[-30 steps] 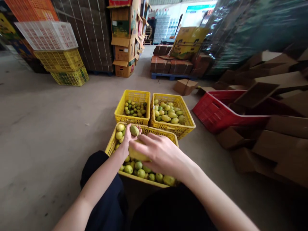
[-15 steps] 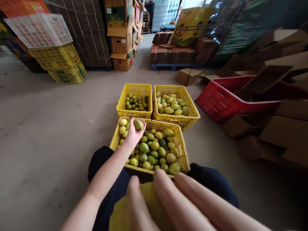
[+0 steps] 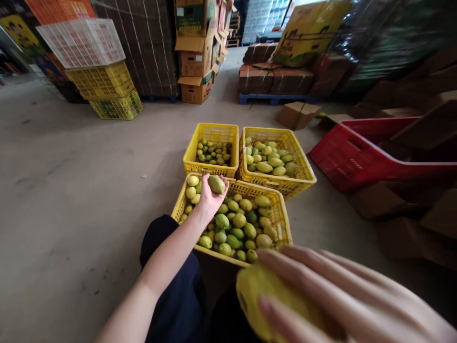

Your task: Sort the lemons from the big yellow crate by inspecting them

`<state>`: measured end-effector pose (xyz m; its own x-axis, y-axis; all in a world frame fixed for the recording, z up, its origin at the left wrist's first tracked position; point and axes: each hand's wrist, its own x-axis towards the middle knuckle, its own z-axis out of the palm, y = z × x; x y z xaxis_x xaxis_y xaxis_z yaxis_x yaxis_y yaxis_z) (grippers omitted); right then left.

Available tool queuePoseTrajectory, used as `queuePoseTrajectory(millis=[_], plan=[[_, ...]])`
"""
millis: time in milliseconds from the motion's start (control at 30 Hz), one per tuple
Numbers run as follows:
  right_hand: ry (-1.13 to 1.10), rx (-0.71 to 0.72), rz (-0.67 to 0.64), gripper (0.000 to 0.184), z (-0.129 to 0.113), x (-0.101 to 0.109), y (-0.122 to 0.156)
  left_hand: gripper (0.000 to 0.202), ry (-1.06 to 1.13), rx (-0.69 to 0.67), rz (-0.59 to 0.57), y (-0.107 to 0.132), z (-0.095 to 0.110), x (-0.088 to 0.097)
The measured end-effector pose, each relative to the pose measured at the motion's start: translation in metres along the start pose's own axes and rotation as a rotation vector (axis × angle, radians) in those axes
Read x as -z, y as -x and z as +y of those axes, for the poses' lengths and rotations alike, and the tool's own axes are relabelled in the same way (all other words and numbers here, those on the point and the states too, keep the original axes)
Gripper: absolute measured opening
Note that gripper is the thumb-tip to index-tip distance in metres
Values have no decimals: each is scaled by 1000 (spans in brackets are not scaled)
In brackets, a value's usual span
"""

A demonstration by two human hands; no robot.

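Observation:
My left hand [image 3: 211, 200] is over the near yellow crate [image 3: 286, 224], palm up, its fingers curled round a green-yellow lemon [image 3: 216, 184]. Close to the camera at the lower right, my right hand [image 3: 332, 290] grips a yellow lemon [image 3: 274, 300]; thumb and fingers lie on either side of it, slightly blurred. Below both hands the near crate holds many lemons [image 3: 239, 220], from green to yellow, some hidden by my left arm.
Two more yellow crates stand behind: the left one [image 3: 189, 159] with small green fruit, the right one [image 3: 303, 166] with larger yellow-green lemons. A red crate [image 3: 342, 152] with cardboard is at the right. Stacked crates [image 3: 103, 78] and cartons [image 3: 194, 64] stand farther back.
The view has shifted left, so the crates sit farther right. My right hand has moved right and turned with its lemon, showing more of it. My left hand still holds its lemon over the crate.

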<state>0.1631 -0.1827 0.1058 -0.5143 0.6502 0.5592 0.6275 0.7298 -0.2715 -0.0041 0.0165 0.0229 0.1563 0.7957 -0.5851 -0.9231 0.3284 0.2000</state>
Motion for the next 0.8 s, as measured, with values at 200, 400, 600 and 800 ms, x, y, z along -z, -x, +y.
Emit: queuePoseTrajectory(millis=[200,400,600,800], plan=[[-252,-401,268,75,92,-53,-52,29,-52,-28,-107,5,-1,-1],[-803,-709,540,61,130,-115,-57,39,-209,-154,-284,4,-14,3],[-1071,-783,518,56,122,-130,-58,35,-362,-302,-385,7,-27,10],[-1175,-727,418,53,117,-129,-49,30,-438,-290,-465,11,-17,12]])
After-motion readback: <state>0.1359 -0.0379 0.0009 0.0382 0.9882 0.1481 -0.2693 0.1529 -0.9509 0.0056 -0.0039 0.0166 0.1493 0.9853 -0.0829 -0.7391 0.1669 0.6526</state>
